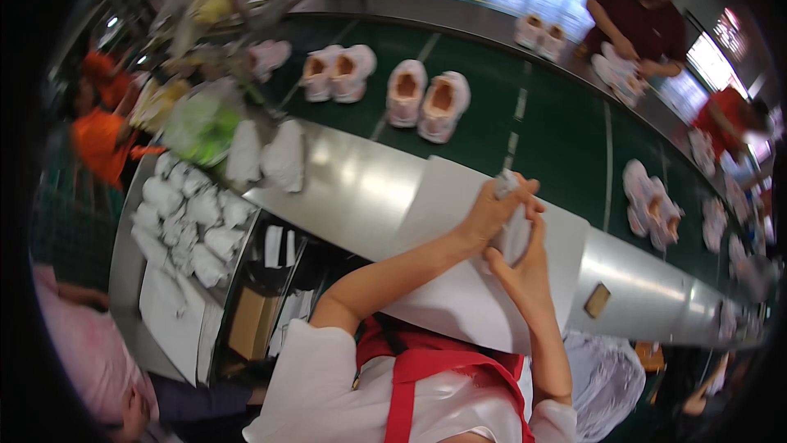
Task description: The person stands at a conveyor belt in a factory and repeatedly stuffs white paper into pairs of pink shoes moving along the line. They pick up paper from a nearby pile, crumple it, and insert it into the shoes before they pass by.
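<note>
Above a stack of white paper sheets (459, 287), my two hands meet around a white paper wad (515, 236). My left hand (488, 212) is closed on its upper part, where a crumpled end sticks out past the fingers. My right hand (529, 261) wraps the lower part from the other side, thumb and fingers bent around it. Part of the wad is hidden by my fingers. Two finished-looking white paper wads, a left one (243, 152) and a right one (284, 156), stand on the metal ledge (352, 189) to the left.
Beyond the ledge runs a green conveyor belt (328, 127) carrying pairs of pale pink shoes (443, 107). A bin at left holds several paper wads (193, 213). A small brown block (598, 300) lies on the ledge at right. Across the belt a person (635, 21) handles shoes.
</note>
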The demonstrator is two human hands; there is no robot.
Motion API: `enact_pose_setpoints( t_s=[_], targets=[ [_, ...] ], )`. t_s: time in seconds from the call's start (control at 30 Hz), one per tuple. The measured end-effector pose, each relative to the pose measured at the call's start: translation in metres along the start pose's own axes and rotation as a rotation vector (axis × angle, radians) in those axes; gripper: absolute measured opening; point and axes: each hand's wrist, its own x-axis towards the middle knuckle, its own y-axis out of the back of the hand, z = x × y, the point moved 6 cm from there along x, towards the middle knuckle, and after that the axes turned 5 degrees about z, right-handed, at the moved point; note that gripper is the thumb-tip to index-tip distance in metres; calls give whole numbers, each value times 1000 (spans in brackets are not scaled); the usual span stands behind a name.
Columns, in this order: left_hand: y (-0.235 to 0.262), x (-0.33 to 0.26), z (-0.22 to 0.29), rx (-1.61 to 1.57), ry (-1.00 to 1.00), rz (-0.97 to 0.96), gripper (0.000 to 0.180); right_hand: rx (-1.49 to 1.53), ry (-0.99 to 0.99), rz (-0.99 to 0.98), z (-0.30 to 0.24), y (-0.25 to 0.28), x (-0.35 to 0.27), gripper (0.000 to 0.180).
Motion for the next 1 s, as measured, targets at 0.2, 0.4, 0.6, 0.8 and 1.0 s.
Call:
enact_pose_setpoints(
  t_s=[0.2, 0.4, 0.6, 0.8, 1.0],
  targets=[
    [20, 15, -9, -129, -49, 211, 32, -60, 3, 29, 5, -16, 3, 62],
    [74, 67, 14, 101, -169, 217, 39, -239, 109, 156, 27, 3, 16, 54],
    [199, 154, 62, 1843, -57, 616, 57, -306, -11, 147, 46, 29, 1, 53],
    [177, 204, 47, 1847, -90, 471, 32, -335, -22, 159, 53, 75, -5, 48],
    [91, 195, -3, 1806, -139, 229, 37, -532, 153, 239, 50, 94, 37, 43]
  ],
)
